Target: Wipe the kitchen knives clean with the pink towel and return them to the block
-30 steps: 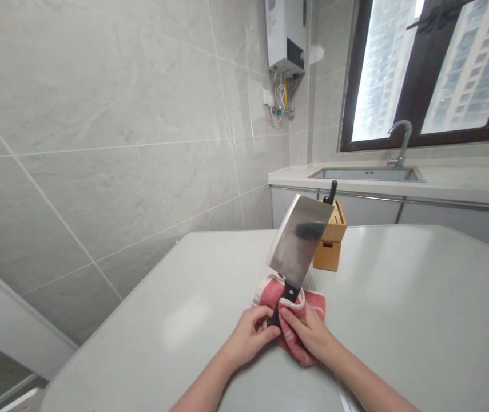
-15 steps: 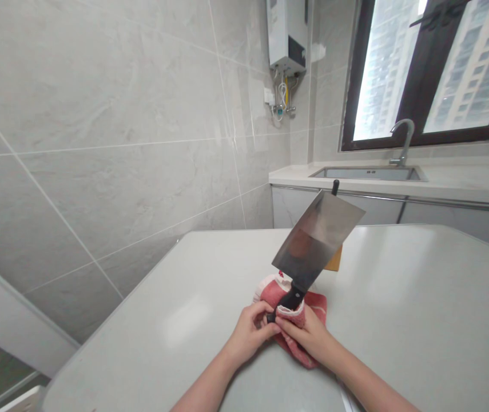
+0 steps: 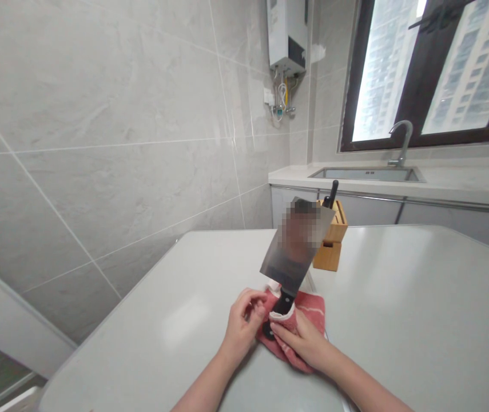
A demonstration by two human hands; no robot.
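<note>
"What's the biggest thing around?"

"A grey tiled wall (image 3: 119, 103), all down the left. Next the pale table (image 3: 407, 320), its far corners cut at a slant. Past its far edge runs a white counter (image 3: 467, 174) over grey cabinets (image 3: 368, 209)."

"And above that?"

"A dark-framed window (image 3: 416, 80) with tall buildings outside, and a white water heater (image 3: 285, 31) on the wall, pipes and a cable hanging beneath."

"Any containers?"

"A metal sink (image 3: 369, 173) set in the counter, a curved tap (image 3: 406, 137) behind it; its bottom is hidden from here. Then a wooden knife block (image 3: 327, 256), upright near the table's far edge, about midway between the far corners. Black knife handles (image 3: 334, 191) stick out of its top, next to narrow slots."

"Where's the cleaver (image 3: 287, 272)?"

"Raised over the table, nearer than the block and partly covering it, blade up and leaning right. Pixelation masks much of the blade. A red cloth (image 3: 311, 309) with white trim wraps its black handle and spreads onto the table."

"And the grip?"

"The right hand (image 3: 308, 342) pinches the cloth around the handle, thumb on top. The left hand (image 3: 243, 321) is curled, fingertips at the cloth's left edge; I can't tell whether they pinch it."
</note>
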